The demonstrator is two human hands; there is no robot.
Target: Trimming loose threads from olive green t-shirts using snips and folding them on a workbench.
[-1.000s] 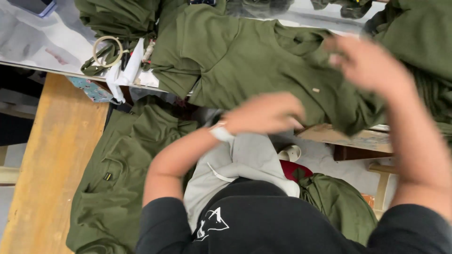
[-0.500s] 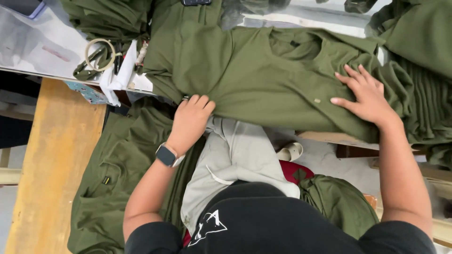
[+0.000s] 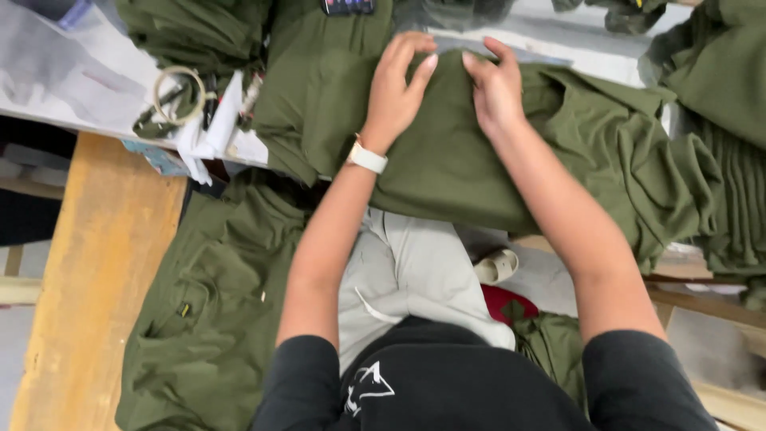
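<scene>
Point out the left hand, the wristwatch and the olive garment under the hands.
left hand (image 3: 393, 88), head view, back of the hand.
wristwatch (image 3: 367, 158), head view, white strap.
olive garment (image 3: 447, 160), head view, flat folded cloth.
</scene>
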